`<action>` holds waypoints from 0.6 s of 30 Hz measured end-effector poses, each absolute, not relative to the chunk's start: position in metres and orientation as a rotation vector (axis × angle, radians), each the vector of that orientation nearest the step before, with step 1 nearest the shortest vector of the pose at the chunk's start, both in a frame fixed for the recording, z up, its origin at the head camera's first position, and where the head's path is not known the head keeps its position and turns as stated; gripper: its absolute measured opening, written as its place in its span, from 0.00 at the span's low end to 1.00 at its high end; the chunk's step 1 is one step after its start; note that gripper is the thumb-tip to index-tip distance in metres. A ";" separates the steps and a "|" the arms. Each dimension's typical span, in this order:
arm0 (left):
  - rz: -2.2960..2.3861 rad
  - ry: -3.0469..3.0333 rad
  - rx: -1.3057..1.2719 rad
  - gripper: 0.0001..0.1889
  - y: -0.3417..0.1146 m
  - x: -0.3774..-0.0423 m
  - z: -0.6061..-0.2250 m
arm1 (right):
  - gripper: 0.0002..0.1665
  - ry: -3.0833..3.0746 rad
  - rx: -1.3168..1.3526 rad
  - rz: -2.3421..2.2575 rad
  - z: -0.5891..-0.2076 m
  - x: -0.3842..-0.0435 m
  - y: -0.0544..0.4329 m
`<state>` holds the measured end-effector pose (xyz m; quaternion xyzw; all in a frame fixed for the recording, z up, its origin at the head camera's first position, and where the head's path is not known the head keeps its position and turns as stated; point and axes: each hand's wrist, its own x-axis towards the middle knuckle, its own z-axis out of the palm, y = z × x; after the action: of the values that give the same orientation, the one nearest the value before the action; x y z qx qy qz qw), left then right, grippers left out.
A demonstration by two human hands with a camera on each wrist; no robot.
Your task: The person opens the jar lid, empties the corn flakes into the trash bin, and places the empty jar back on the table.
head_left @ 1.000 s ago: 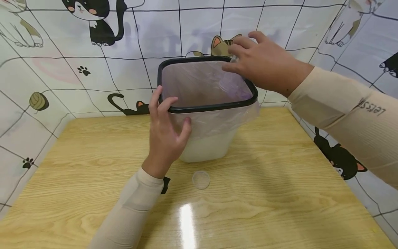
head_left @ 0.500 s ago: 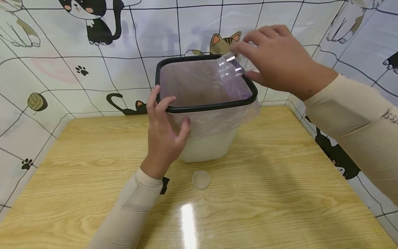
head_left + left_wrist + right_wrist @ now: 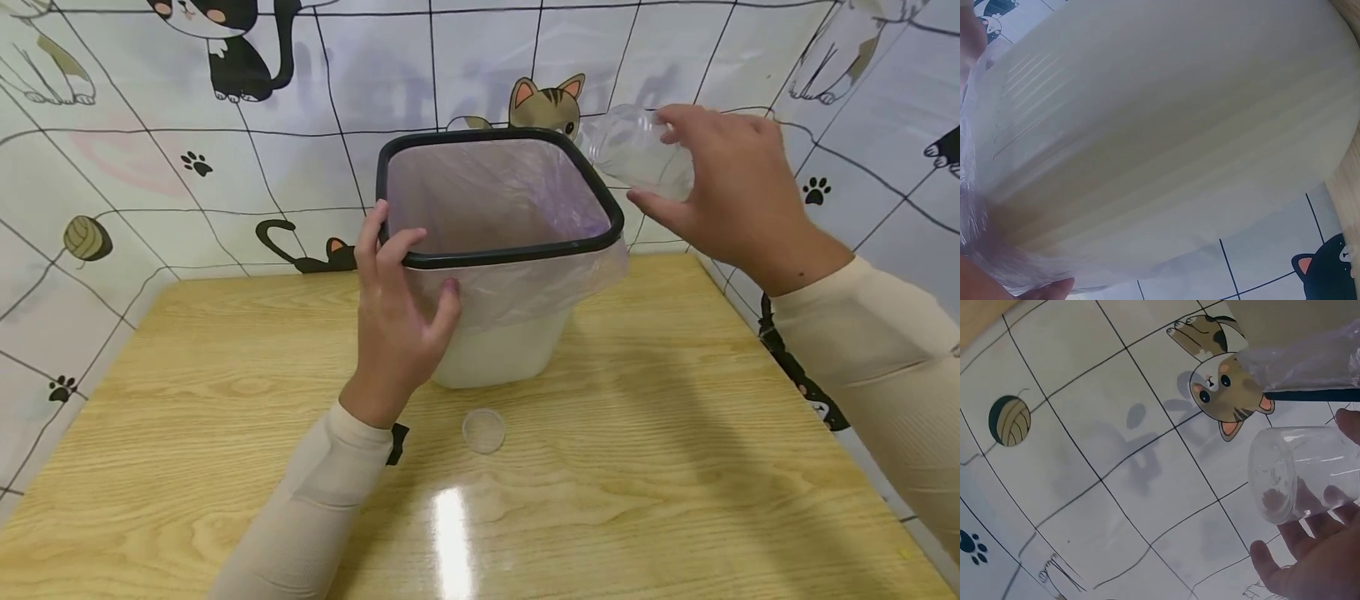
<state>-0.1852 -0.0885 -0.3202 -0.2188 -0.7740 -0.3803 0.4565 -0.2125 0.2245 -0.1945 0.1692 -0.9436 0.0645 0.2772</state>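
Note:
In the head view a pale bin (image 3: 502, 350) with a black rim (image 3: 517, 254) stands on the table, lined with a thin translucent purplish bag (image 3: 577, 275) folded over its rim. My left hand (image 3: 401, 325) grips the rim at its near left corner, fingers over it and thumb against the outside. Just beyond the bin's right side, my right hand (image 3: 738, 192) holds a clear plastic jar (image 3: 637, 150) lying sideways in the air. The right wrist view shows fingers curled round this jar (image 3: 1304, 475), which looks see-through. A round clear lid (image 3: 483, 431) lies flat before the bin.
The wood-grain table (image 3: 247, 400) meets a wall covering (image 3: 390, 75) with printed cats and grid lines at the back and both sides. The bin stands near the back wall. A small black piece (image 3: 398, 444) shows at the left wrist.
My right hand has drawn the jar from the bin's back right corner out to the right, clear of the rim. The left hand and the bin stay in place.

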 end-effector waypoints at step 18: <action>-0.933 -1.914 -0.549 0.25 -0.088 -0.188 -0.319 | 0.42 -2.428 0.275 0.960 -0.296 -0.182 0.237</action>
<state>-0.1877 -0.0878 -0.3193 -0.2225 -0.7754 -0.3782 0.4541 -0.1817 0.2367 -0.2963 0.1013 -0.8942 0.3536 0.2551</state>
